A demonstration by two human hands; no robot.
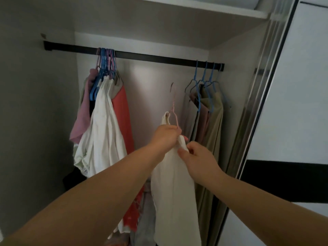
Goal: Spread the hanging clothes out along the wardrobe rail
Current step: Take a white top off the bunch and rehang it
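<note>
Both hands are on a white garment [174, 189] on a pink hanger [173, 110], off the black rail [150, 56]: left hand [164, 138] grips its top, right hand [198, 157] pinches the fabric. Bunched clothes [104, 121] hang left, spaced beige ones [211, 121] right.

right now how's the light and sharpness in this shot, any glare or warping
Head view: dim overall, left wardrobe wall in shadow; a soft bright patch on the back panel below the rail, no hard glare; wide-angle lens bows the door frame; the pink hanger looks motion-blurred, both forearms soft.
</note>
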